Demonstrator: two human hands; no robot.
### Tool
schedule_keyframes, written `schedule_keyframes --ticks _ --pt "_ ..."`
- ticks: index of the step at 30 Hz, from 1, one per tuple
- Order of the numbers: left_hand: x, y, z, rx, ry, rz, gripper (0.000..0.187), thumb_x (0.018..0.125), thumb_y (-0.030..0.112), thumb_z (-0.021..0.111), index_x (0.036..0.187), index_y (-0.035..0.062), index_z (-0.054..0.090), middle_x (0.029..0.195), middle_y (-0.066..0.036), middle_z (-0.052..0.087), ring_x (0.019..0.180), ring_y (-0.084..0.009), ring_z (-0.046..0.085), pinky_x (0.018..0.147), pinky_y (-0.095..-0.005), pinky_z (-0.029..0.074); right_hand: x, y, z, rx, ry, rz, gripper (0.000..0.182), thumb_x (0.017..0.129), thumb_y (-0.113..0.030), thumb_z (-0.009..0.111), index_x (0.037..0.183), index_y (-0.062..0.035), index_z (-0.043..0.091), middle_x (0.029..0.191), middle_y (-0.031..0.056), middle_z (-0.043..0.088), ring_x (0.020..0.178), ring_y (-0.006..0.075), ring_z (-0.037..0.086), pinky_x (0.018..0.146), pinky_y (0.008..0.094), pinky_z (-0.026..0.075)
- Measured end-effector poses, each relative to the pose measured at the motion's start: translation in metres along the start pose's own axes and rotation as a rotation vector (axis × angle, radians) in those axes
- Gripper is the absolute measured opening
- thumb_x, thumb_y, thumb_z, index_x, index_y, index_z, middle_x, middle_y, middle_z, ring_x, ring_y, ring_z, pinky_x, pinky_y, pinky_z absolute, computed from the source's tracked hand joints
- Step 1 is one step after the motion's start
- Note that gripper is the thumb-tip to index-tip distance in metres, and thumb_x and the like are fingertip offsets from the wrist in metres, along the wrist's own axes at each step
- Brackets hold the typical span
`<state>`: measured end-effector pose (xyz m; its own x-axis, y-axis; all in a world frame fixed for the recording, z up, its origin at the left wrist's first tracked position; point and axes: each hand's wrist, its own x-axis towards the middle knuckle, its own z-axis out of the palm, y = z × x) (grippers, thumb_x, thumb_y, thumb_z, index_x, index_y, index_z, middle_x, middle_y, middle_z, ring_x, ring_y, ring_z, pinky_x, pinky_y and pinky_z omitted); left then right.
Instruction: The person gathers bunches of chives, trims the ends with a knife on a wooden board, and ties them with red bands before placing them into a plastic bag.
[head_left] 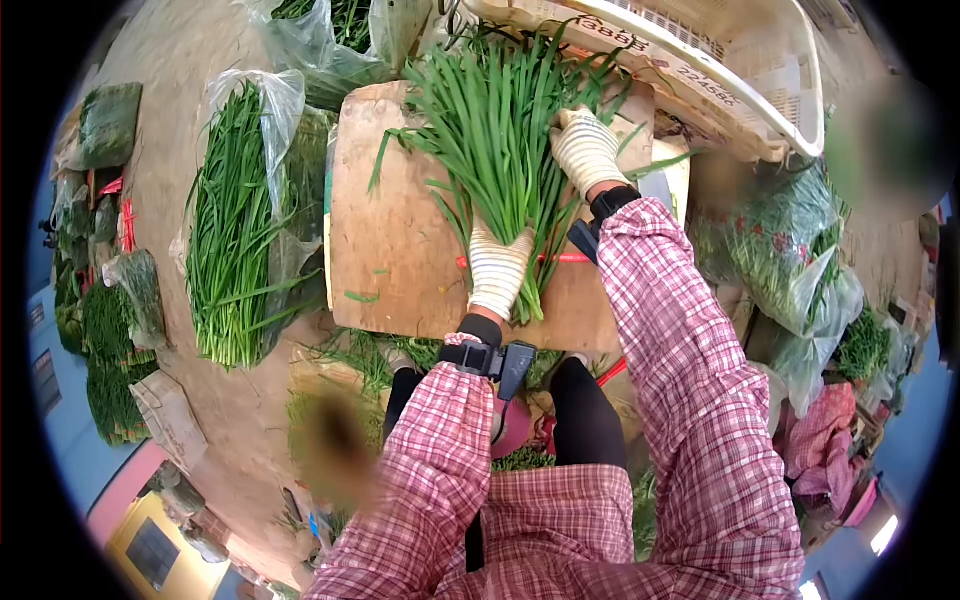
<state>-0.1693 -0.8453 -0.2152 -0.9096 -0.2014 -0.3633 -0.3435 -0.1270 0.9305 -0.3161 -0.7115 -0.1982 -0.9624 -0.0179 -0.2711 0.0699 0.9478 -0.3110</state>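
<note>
A bunch of green garlic chives [490, 130] lies on a wooden board [385, 230], leaf tips pointing away from me and stems toward me. My left hand [500, 268], in a striped white glove, is closed around the stems near the board's front edge. My right hand [587, 150], gloved alike, is at the right side of the leaves with its fingers curled in on some of them; its fingertips are partly hidden. A red strip [568, 258] crosses the board beneath the stems. Loose leaf bits [362, 297] lie on the wood.
Left of the board stands an open plastic bag of chives [235, 220], with another clear bag [340, 50] behind it. A white plastic crate [740, 75] is at the back right. Filled bags [780, 245] sit on the right. Leaf scraps lie around my feet.
</note>
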Motion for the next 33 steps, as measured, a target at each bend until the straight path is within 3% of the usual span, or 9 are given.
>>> schedule_keyframes --ticks 8,14,16,19,22,26,28,30,33 --pt "0.007 -0.008 0.011 0.044 -0.033 -0.068 0.084 0.074 -0.008 0.062 0.144 -0.0071 0.015 0.133 -0.024 0.048 0.116 -0.0284 0.052 0.103 -0.0313 0.038 -0.005 0.013 -0.072 0.413 0.544 -0.017 0.031 0.086 -0.024 0.06 0.108 -0.0021 0.06 0.104 0.0204 0.062 0.095 0.034 0.062 0.085 0.0443 0.05" --pt "-0.02 0.033 -0.008 -0.2 -0.078 -0.176 0.045 0.075 -0.003 0.07 0.116 0.0019 0.052 0.099 -0.01 0.064 0.084 -0.0181 0.062 0.074 -0.0294 0.053 -0.177 -0.018 -0.039 0.488 -0.504 0.033 0.088 0.065 -0.034 0.077 0.134 0.0039 0.037 0.112 0.0299 0.058 0.107 0.0407 0.057 0.092 0.0447 0.046" --pt "-0.028 0.035 -0.016 0.002 0.038 0.036 0.049 0.073 0.0 0.071 0.118 -0.002 0.05 0.102 -0.012 0.063 0.088 -0.0222 0.062 0.079 -0.0327 0.052 -0.221 -0.035 -0.009 0.428 -0.264 -0.026 0.09 0.066 -0.028 0.077 0.138 0.0025 0.032 0.112 0.029 0.058 0.103 0.0423 0.058 0.091 0.0467 0.047" --pt "-0.054 0.095 -0.007 0.818 0.261 0.454 0.074 0.068 0.002 0.074 0.129 -0.0102 0.035 0.121 -0.021 0.054 0.102 -0.0289 0.056 0.095 -0.0355 0.044 -0.249 -0.067 0.004 0.538 -0.1 0.096 0.075 0.072 -0.015 0.07 0.135 0.0012 0.034 0.115 0.0286 0.056 0.102 0.0442 0.057 0.085 0.0489 0.047" --pt "-0.061 0.113 0.011 0.163 0.057 0.185 0.091 0.068 0.005 0.076 0.141 -0.0096 0.023 0.138 -0.026 0.04 0.125 -0.0295 0.041 0.109 -0.0351 0.03 -0.251 -0.071 0.038 0.643 0.04 0.187 0.062 0.072 -0.008 0.066 0.128 -0.0002 0.041 0.112 0.0279 0.058 0.1 0.0456 0.056 0.083 0.0476 0.048" --pt "-0.029 0.072 0.02 0.695 -0.119 0.307 0.11 0.069 0.018 0.079 0.147 -0.0049 0.005 0.144 -0.03 0.031 0.133 -0.0369 0.035 0.112 -0.0382 0.028 -0.227 -0.041 0.073 1.38 0.046 0.195 0.042 0.078 -0.01 0.066 0.116 0.0014 0.05 0.093 0.0138 0.066 0.086 0.0233 0.062 0.075 0.0362 0.05" --pt "-0.022 0.07 0.017 0.869 -0.253 0.02 0.098 0.07 0.019 0.078 0.145 -0.0034 0.019 0.141 -0.031 0.036 0.13 -0.0396 0.039 0.11 -0.0413 0.031 -0.215 -0.013 0.034 1.441 -0.501 0.52 0.035 0.08 -0.01 0.065 0.111 0.0018 0.054 0.088 0.0108 0.064 0.081 0.0191 0.061 0.069 0.0326 0.05" --pt "-0.009 0.047 -0.007 0.669 -0.183 0.253 0.075 0.075 0.018 0.074 0.137 -0.003 0.038 0.134 -0.029 0.045 0.126 -0.04 0.044 0.107 -0.0421 0.035 -0.208 0.003 0.041 1.459 -0.528 0.28 0.03 0.081 -0.009 0.064 0.107 0.0017 0.057 0.087 0.0093 0.063 0.076 0.0155 0.059 0.065 0.0309 0.05" --pt "-0.023 0.041 -0.052 0.663 0.039 0.193 0.04 0.084 0.012 0.061 0.121 -0.0031 0.054 0.115 -0.025 0.058 0.1 -0.0317 0.059 0.088 -0.0398 0.048 -0.219 0.008 0.042 1.63 -0.612 0.568 0.035 0.083 -0.007 0.06 0.117 -0.004 0.051 0.088 0.0032 0.06 0.081 0.018 0.059 0.061 0.0346 0.051"
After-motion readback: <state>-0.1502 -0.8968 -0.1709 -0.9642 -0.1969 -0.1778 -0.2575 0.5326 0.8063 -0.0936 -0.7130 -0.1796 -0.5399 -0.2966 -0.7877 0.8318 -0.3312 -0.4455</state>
